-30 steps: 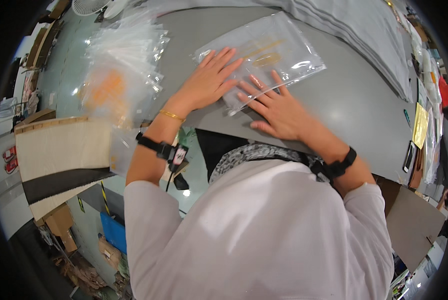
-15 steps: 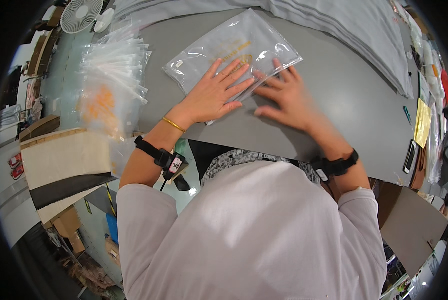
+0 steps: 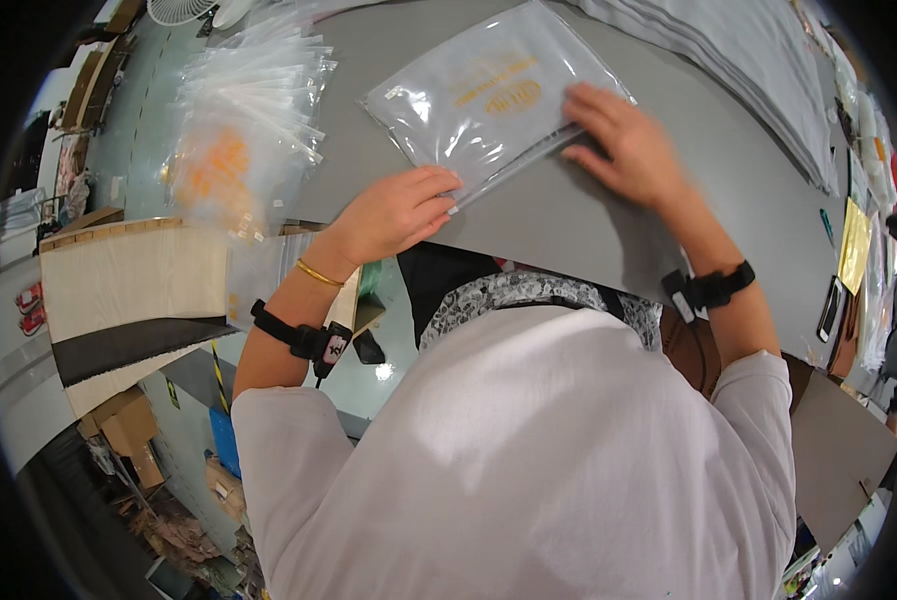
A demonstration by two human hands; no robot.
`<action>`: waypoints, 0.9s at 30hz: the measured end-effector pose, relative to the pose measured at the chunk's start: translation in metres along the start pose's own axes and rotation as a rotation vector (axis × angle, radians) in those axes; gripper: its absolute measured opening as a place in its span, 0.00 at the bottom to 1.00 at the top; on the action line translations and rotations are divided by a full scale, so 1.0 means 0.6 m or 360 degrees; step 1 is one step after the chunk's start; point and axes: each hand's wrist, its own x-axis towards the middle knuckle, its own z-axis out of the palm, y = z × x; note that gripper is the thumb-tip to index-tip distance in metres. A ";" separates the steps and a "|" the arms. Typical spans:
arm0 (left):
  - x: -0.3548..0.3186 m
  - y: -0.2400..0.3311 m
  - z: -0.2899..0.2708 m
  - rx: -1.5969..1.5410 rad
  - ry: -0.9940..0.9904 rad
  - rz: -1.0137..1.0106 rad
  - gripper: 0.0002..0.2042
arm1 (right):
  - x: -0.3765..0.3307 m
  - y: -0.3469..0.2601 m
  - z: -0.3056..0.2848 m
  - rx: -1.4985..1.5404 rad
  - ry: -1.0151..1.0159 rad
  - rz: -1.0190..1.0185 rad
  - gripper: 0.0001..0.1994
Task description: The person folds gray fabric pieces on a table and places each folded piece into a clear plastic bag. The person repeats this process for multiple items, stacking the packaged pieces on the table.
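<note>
A clear plastic zip bag [image 3: 468, 125] with yellow print lies aslant on the grey table, grey cloth inside it. At its near corner, my left hand [image 3: 393, 215] is closed, thumb and fingers pinching the edge by a small white tab. My right hand [image 3: 633, 145] is at the bag's right edge. Its fingertips lie on the plastic, slightly blurred, and the thumb is held apart on the table side. A fanned stack of similar clear bags [image 3: 258, 100] with orange print is to the left.
Folded grey cloth [image 3: 713, 60] is piled along the far right of the table [image 3: 748, 230]. A phone [image 3: 828, 308], a yellow packet [image 3: 853, 247] and a small green tool [image 3: 826, 228] lie near the right edge. A white fan [image 3: 178, 8] stands at the far left.
My left hand has gone from lying flat on the bag to pinching its near corner. My right hand has moved right along the bag's edge. The camera view has shifted.
</note>
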 end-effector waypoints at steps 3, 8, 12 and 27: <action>-0.006 -0.014 0.024 0.0087 0.0163 0.0132 0.11 | 0.011 -0.096 0.025 0.0432 -0.0092 -0.0308 0.17; -0.007 -0.018 0.032 0.0204 0.0131 0.0087 0.08 | 0.065 -0.188 0.095 0.0402 -0.0121 -0.0362 0.14; -0.009 -0.008 0.032 0.0085 0.0133 0.0025 0.07 | 0.082 -0.167 0.102 0.0194 -0.0024 -0.0694 0.08; 0.015 0.021 0.066 0.0069 0.0609 -0.0295 0.06 | 0.103 -0.140 0.090 0.0486 -0.0067 -0.0584 0.07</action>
